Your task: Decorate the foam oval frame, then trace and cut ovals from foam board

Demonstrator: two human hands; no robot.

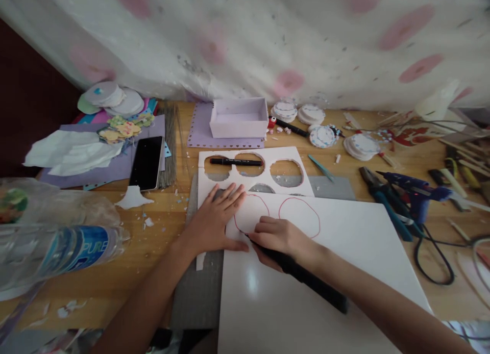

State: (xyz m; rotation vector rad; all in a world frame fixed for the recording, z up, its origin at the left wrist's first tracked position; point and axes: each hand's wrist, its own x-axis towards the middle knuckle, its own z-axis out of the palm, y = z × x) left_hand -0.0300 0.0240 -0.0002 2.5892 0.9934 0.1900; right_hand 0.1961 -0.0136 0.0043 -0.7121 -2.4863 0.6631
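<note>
Centrally, right hand point(281, 239) noted with fingers clamped on black knife point(302, 275), tip touching white foam board point(325, 282) at edge of left red circle point(251, 215). Left hand point(214, 219) pressed flat, fingers slightly apart, on board's left corner. Board lay on grey mat point(199, 293) on wooden surface point(115, 277); cut-out sheet point(248, 173) just behind.

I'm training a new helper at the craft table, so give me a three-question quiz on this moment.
1. True or false: the right hand holds a black tool whose tip meets the white board.
2. How many red circles are drawn on that board?
3. Where does the black marker lie? A) inside the white box B) across the cut-out sheet C) on the phone

Key: 1 true; 2 two; 3 B. The left hand lies flat at the board's edge.
</note>
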